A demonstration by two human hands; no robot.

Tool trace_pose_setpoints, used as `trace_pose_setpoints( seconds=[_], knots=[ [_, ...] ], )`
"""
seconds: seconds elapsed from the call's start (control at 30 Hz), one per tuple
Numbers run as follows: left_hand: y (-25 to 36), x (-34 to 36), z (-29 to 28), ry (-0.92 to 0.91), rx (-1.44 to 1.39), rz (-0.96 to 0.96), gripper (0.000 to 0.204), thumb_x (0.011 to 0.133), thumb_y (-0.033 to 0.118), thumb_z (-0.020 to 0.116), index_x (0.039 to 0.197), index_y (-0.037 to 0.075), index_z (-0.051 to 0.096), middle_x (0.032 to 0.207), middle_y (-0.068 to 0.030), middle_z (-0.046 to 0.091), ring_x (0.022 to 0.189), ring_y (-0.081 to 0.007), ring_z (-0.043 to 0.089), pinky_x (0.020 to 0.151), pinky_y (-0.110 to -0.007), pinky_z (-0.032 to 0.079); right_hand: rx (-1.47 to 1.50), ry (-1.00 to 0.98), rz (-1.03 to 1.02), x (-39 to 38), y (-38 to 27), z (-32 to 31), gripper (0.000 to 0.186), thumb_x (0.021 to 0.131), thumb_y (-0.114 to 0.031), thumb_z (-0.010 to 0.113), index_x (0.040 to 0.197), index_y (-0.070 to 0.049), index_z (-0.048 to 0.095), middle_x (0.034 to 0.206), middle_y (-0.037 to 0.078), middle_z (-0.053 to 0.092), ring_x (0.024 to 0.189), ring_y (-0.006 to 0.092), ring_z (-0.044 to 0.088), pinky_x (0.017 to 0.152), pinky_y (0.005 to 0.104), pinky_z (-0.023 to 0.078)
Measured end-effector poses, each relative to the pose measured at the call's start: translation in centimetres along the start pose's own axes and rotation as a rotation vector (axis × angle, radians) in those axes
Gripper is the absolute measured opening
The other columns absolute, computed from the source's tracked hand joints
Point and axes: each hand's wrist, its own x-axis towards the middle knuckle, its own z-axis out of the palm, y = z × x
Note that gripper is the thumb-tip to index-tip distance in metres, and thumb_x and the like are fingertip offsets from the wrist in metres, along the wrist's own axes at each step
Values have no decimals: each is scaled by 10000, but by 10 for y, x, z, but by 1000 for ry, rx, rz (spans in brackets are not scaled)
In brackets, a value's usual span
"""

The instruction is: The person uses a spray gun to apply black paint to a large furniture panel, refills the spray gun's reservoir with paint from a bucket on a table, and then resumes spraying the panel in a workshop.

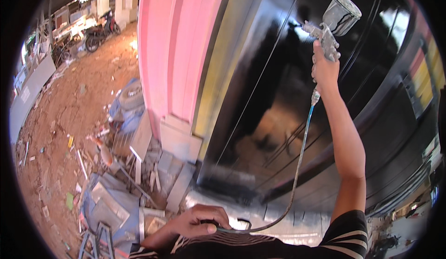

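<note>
My right hand (327, 71) is wrapped round the handle of a spray gun (329, 43), arm stretched up and forward. On top of the gun sits a metal paint cup (342, 15), tilted, with dark drips down its side. Its nozzle points left at a glossy black panel (260, 96), close to the surface. From the gun's base an air hose (297, 166), blue at its top end, hangs down and curves toward my body. Low in front of me, my left hand (203, 219) is closed round that hose.
Left of the black panel stand a yellow strip (223, 73) and a pink panel (181, 45). Scrap boards (179, 184), a tire (131, 96) and a blue tarp (100, 208) litter the dirt ground at left. Farther off stands a motorcycle (100, 33).
</note>
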Motion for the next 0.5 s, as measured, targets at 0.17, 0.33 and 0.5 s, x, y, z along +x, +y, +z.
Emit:
trace_pose_setpoints(
  seconds=[0.17,0.33,0.5],
  knots=[
    [-13,-6,-4,34,-43,-134,410,988,343,560,1022,-38,708,989,-168,703,950,-300,674,862,-396,506,58,-71,107,-92,116,20,251,933,-336,704,887,-108,610,658,-48,512,494,50,438,446,231,328],
    [-24,-20,5,58,-121,-212,356,978,289,588,1018,-44,708,990,-172,695,949,-294,674,847,-384,515,-21,-171,385,-197,174,38,364,952,-249,693,1152,54,667,999,65,712,902,124,609,838,296,470],
    [-47,-29,14,96,-206,-309,315,977,253,595,1013,-45,694,970,-163,681,936,-297,663,839,-381,511,-37,-171,302,-287,236,53,324,956,-228,686,1101,61,670,940,68,708,854,121,597,799,303,476]
  ],
)
